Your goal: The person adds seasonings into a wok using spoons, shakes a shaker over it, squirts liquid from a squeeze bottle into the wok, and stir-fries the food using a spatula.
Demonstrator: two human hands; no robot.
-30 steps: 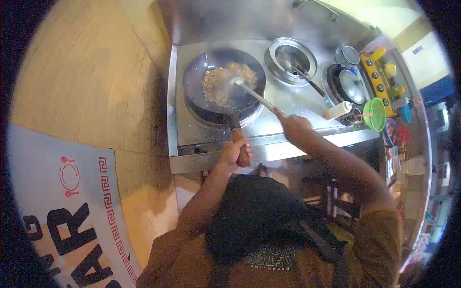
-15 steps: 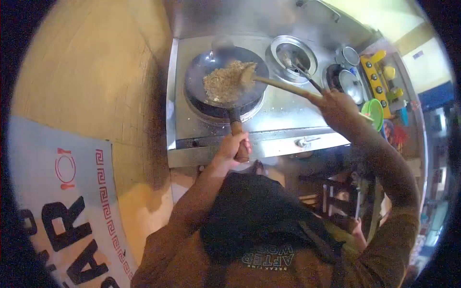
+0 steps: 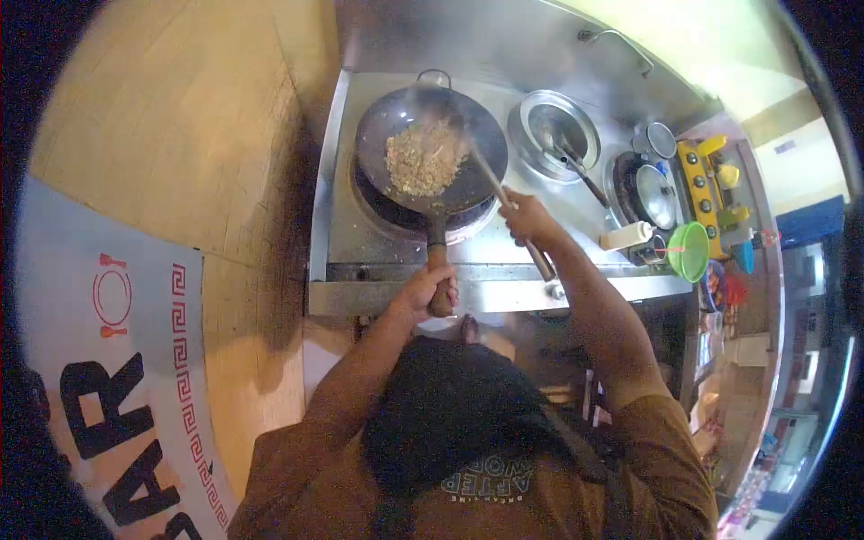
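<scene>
A dark wok (image 3: 373,130) sits over the left burner, with a brown grainy mass of food (image 3: 421,164) that looks like fried rice inside. My left hand (image 3: 427,290) is wrapped round the wok's wooden handle (image 3: 436,254). To the right, my right hand (image 3: 531,220) grips the long handle of a wok spatula (image 3: 487,174). The spatula slopes down into the right side of the food, where its head is blurred and partly hidden by steam.
A metal pot (image 3: 589,144) with a dark-handled ladle (image 3: 589,184) stands right of the wok. Farther right are a lidded pan (image 3: 657,193), a squeeze bottle (image 3: 627,236), a green bowl (image 3: 691,252) and a yellow rack (image 3: 700,193). A faucet (image 3: 630,47) juts from the back wall.
My right hand has come left and closer to the wok, and the spatula now stands more steeply. The food is gathered slightly differently. My left hand stays on the wok handle.
</scene>
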